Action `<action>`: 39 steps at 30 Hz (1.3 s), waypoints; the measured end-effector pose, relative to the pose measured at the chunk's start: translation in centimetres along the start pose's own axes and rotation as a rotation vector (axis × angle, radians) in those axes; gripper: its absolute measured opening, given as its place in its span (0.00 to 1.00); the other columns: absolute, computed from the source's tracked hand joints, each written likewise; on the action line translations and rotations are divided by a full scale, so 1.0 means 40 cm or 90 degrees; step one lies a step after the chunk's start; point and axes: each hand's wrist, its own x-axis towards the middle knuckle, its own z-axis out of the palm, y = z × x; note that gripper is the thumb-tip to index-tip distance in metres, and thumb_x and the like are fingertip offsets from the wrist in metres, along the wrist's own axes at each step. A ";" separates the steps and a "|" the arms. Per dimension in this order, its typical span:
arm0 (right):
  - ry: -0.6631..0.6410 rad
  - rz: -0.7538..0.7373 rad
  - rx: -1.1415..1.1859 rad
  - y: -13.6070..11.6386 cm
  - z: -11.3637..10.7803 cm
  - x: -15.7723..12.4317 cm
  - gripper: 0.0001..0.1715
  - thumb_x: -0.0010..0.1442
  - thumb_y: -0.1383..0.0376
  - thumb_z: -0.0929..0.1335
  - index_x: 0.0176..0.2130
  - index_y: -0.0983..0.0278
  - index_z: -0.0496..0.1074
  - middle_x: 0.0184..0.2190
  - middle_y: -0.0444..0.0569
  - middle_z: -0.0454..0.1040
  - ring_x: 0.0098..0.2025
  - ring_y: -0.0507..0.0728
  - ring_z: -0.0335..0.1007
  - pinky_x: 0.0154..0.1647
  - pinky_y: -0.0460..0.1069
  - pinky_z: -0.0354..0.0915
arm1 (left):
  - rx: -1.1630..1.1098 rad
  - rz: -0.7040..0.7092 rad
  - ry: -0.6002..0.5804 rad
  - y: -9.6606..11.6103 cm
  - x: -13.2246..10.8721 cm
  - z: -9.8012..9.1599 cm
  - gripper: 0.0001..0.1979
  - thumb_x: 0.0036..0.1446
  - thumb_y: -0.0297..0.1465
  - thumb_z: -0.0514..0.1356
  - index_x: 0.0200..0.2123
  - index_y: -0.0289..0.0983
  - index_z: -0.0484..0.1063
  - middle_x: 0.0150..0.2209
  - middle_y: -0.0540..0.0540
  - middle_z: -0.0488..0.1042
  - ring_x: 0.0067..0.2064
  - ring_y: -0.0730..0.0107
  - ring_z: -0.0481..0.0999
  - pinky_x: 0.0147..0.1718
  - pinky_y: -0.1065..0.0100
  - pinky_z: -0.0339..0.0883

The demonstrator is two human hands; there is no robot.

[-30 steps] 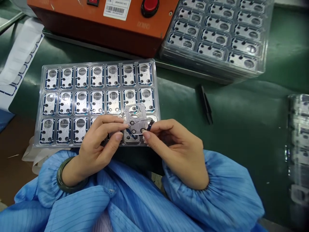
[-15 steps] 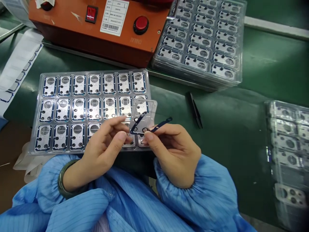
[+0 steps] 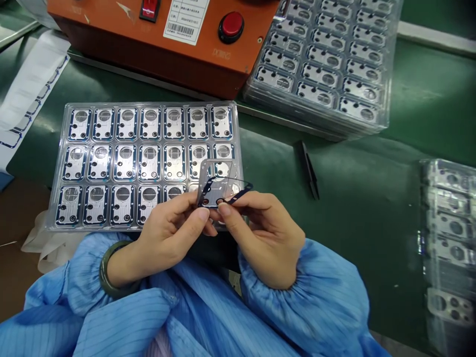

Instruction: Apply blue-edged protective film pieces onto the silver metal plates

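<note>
My left hand (image 3: 174, 230) is closed, thumb and fingertips pinching the lower left corner of a small clear rectangular plate (image 3: 219, 171). The plate is held tilted up, with dark rings near its bottom edge. My right hand (image 3: 269, 235) pinches a thin dark blue gasket frame (image 3: 240, 193) at the plate's lower right. Part of the frame lies along the plate's lower left side; its far side stands off to the right. Whether the right fingertips also grip the plate is hidden. Below both hands lies a clear tray (image 3: 52, 218) of silvery plates with blue borders.
An orange machine (image 3: 111, 44) with a red button (image 3: 231, 27) stands behind. Stacked filled trays (image 3: 320, 119) sit at the back right. Black tweezers (image 3: 308, 171) lie right of my hands. Another tray (image 3: 439, 272) is at the right edge, a gasket sheet (image 3: 31, 89) at left.
My left hand has moved right and closed on the plate's corner. The gasket frame has swung from a narrow strip to an opened outline across the plate. The view has shifted slightly.
</note>
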 end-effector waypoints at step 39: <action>-0.036 -0.050 -0.076 -0.007 0.004 0.002 0.07 0.56 0.71 0.70 0.35 0.60 0.71 0.27 0.42 0.75 0.27 0.51 0.71 0.27 0.46 0.69 | 0.072 0.042 0.062 -0.020 -0.001 -0.005 0.09 0.64 0.32 0.53 0.40 0.36 0.72 0.24 0.51 0.69 0.25 0.77 0.71 0.26 0.73 0.70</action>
